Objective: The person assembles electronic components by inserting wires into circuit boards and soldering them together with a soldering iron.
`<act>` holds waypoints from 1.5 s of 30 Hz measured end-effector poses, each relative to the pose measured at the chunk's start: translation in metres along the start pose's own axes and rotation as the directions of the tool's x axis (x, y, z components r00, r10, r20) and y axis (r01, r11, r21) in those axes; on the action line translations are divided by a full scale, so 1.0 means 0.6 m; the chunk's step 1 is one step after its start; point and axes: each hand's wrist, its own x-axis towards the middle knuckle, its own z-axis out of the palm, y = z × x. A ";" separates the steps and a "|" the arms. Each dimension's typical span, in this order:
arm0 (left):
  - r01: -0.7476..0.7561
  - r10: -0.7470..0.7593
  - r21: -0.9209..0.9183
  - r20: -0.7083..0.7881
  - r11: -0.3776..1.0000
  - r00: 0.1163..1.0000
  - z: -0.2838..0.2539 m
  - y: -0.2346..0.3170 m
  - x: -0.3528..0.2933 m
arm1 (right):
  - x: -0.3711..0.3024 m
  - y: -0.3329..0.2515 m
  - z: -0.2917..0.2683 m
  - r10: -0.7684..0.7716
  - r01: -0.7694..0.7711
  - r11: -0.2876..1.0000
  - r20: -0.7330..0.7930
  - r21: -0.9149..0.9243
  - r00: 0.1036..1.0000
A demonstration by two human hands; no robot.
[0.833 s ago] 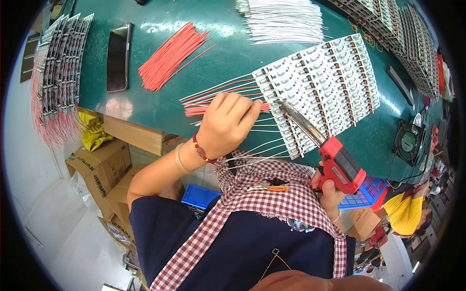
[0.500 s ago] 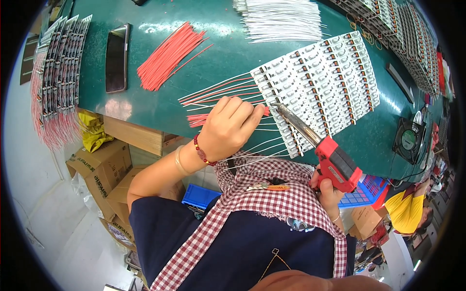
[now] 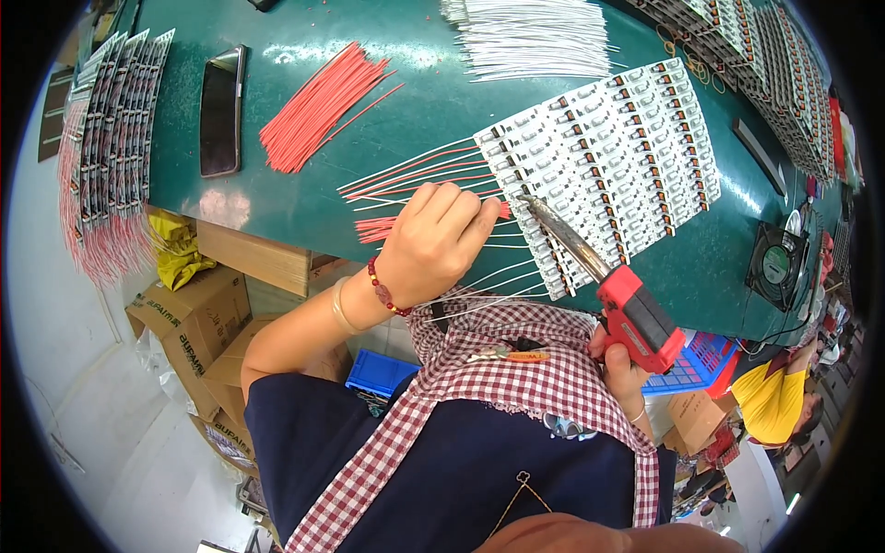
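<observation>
My left hand is closed around a small bundle of red wires, whose ends poke out on both sides of it. It rests at the left edge of a white circuit board panel with rows of small parts. Red and white wires stretch leftward from that edge. In my right hand is a red and black soldering gun, gripped by its handle, which partly hides the fingers. Its metal tip meets the board's left edge, just right of my left fingers; the joint is too small to make out.
On the green table lie a pile of red wires, a phone and a heap of white wires. Wired boards hang over the left end. Stacked boards and a small black fan are at the right.
The soldering gun's handle has shifted very slightly left and down, its tip staying at the board's edge. My left hand keeps its place with the red wires.
</observation>
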 end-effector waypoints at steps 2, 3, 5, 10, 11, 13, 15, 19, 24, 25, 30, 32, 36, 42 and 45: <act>0.003 -0.003 -0.005 0.003 1.000 1.000 -0.001 0.000 0.000 | 0.001 -0.003 0.003 0.002 -0.002 1.000 -0.001 -0.008 1.000; 0.007 -0.007 -0.010 0.006 1.000 1.000 -0.001 0.001 0.000 | 0.001 -0.003 0.004 0.005 -0.005 1.000 -0.001 -0.015 1.000; 0.008 -0.008 -0.009 0.008 1.000 1.000 -0.002 0.003 0.001 | 0.001 0.006 -0.004 -0.013 0.015 0.996 0.026 -0.082 1.000; 0.013 -0.012 -0.004 0.014 1.000 1.000 -0.001 0.010 -0.001 | -0.002 0.016 -0.015 -0.057 0.074 0.978 0.091 -0.193 0.994; 0.014 -0.014 0.001 0.018 1.000 1.000 -0.002 0.011 -0.002 | -0.004 0.013 -0.011 -0.042 0.050 0.990 0.059 -0.133 0.997; 0.010 -0.010 0.003 0.020 1.000 1.000 -0.002 0.012 -0.002 | -0.007 0.002 -0.003 -0.027 0.028 0.997 0.022 -0.073 0.999; 0.014 -0.014 0.015 0.013 1.000 1.000 -0.004 0.009 -0.006 | -0.007 -0.012 0.006 0.016 -0.016 1.000 -0.023 -0.008 1.000; 0.076 -0.076 -0.010 0.052 0.997 0.996 -0.010 -0.008 -0.015 | 0.002 -0.004 0.008 0.121 -0.122 0.992 0.086 0.010 0.989; -0.033 0.033 0.003 0.036 0.999 0.999 0.010 0.015 0.040 | 0.030 0.031 0.003 -0.323 0.279 0.934 -0.192 -0.223 0.927; 0.015 -0.018 0.063 0.040 0.998 0.999 0.009 0.009 0.024 | 0.052 -0.033 0.006 -0.426 0.376 0.898 -0.244 -0.228 0.871; 0.085 -0.092 0.060 0.126 0.995 0.988 0.005 -0.004 -0.014 | 0.057 -0.029 0.016 -0.325 0.338 0.938 -0.142 0.073 0.935; -0.004 0.010 0.070 -0.089 0.998 0.996 -0.010 0.023 0.006 | 0.049 -0.026 0.012 -0.344 0.358 0.932 -0.177 0.050 0.922; 0.003 -0.004 -0.010 -0.069 1.000 0.998 -0.017 0.011 -0.007 | 0.034 -0.021 -0.001 -0.304 0.320 0.946 -0.207 0.046 0.930; 0.152 -0.159 0.212 0.016 0.965 0.987 -0.057 0.041 0.010 | 0.038 -0.022 0.004 -0.332 0.352 0.935 -0.256 0.037 0.908; 0.063 -0.045 0.114 -0.152 0.991 0.987 -0.050 0.050 0.012 | 0.034 -0.030 0.002 -0.268 0.308 0.939 -0.238 0.151 0.934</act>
